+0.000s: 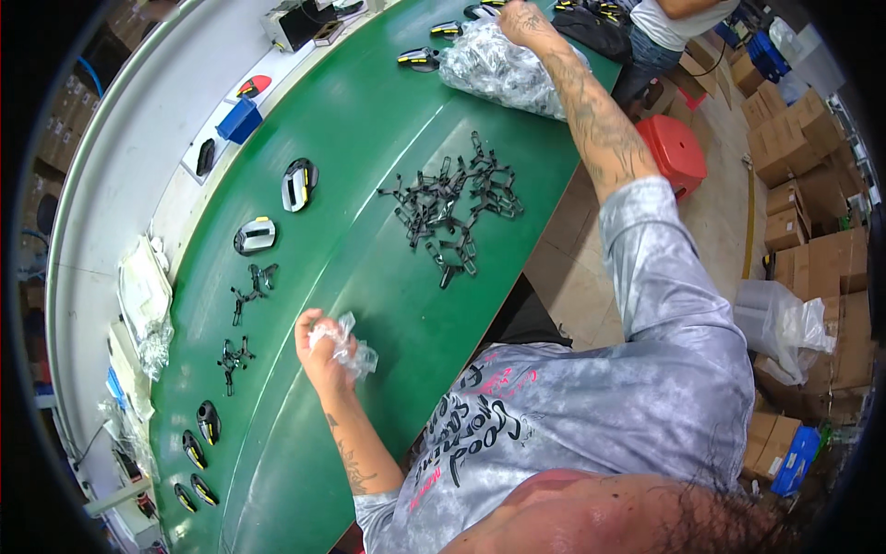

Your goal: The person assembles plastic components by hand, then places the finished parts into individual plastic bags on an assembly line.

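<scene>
My left hand point(323, 367) is closed around a crumpled clear plastic bag point(362, 356), just over the green table point(305, 268). Reaching far forward, my right hand point(524, 23) is closed above a big clear plastic sack point(503, 66) full of small pieces. What its fingers hold, if anything, I cannot make out. Black and yellow oval devices point(448, 30) lie beside that sack. A loose pile of black plastic frame pieces point(438, 203) rests on the table between my two hands.
Along the table's left side lie two grey and black oval parts point(297, 185), small black frame clusters point(235, 365) and several dark oval pieces point(209, 423). A blue bin point(240, 120) stands on the side ledge. At right are a red stool point(672, 152), cardboard boxes point(796, 129) and another person point(660, 37).
</scene>
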A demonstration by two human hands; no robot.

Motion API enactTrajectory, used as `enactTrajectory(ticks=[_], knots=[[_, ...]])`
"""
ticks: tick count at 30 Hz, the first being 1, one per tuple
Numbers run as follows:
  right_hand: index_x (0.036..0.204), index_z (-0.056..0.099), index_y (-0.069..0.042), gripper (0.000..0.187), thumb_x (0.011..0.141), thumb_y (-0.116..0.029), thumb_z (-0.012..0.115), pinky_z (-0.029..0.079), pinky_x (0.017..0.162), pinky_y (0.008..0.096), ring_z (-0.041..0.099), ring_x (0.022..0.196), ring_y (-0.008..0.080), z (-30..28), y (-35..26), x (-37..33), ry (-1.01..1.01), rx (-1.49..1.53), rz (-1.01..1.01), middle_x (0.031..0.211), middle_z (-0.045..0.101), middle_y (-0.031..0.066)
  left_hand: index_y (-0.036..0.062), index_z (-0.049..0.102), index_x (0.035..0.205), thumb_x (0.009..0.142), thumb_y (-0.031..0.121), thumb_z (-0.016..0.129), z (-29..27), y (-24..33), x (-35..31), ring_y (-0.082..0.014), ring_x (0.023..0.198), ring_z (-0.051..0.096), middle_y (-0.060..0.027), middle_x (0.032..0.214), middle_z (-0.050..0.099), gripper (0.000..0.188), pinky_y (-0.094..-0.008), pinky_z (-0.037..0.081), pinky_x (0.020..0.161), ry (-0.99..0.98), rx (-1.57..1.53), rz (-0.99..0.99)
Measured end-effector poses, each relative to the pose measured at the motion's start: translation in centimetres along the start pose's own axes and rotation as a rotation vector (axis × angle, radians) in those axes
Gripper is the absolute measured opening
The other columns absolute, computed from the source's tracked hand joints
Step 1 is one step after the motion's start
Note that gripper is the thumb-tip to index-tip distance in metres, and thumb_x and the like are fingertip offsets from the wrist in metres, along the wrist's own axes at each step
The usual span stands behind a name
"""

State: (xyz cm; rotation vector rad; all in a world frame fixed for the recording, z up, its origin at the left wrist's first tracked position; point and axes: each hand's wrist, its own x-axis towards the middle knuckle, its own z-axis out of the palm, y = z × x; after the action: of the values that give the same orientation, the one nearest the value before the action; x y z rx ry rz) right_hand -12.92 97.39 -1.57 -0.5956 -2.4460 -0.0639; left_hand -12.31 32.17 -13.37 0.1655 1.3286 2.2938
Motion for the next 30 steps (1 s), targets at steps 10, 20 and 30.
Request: enactTrajectory(ticks=[10,20,30], knots=[[0.101,0.075,0.002,0.033,0.091,-0.024,0.057,0.056,0.095,0.0467,0.072,0.105,0.0400,6.0,-0.7,-1.5,-0.151,-0.108,0.271,0.103,0.073,0.0281,0.0023,0.067,0.096,0.090,0.025,0.076,0.5,0.0,0.2,-0.0135,0.053,0.055,-0.0020,0.076,0.059,0.026,-0.0270,0.046,0.045,-0.006,0.365,-0.099],[0.087,0.072,-0.005,0.018,0.088,-0.022,0.067,0.054,0.066,0.0336,0.069,0.071,0.0187,-8.6,-8.9,-6.8,-0.322,1.493,0.304,0.078,0.071,0.0073,-0.0042,0.057,0.141,0.092,0.019,0.072,8.8,1.4,1.6,-0.0093,0.075,0.060,-0.0017,0.092,0.064,0.057,-0.0238,0.048,0.061,-0.328,0.450,-0.069],[0.109,0.054,-0.007,0.017,0.109,-0.023,0.052,0.054,0.064,0.0255,0.067,0.080,0.0134,-9.7,-33.0,-19.5,-1.081,1.961,0.036,0.097,0.069,0.0078,-0.0010,0.068,0.114,0.092,0.027,0.078,7.7,2.7,0.2,-0.0084,0.074,0.059,-0.0026,0.089,0.068,0.037,-0.0243,0.048,0.066,-0.205,0.141,0.115]])
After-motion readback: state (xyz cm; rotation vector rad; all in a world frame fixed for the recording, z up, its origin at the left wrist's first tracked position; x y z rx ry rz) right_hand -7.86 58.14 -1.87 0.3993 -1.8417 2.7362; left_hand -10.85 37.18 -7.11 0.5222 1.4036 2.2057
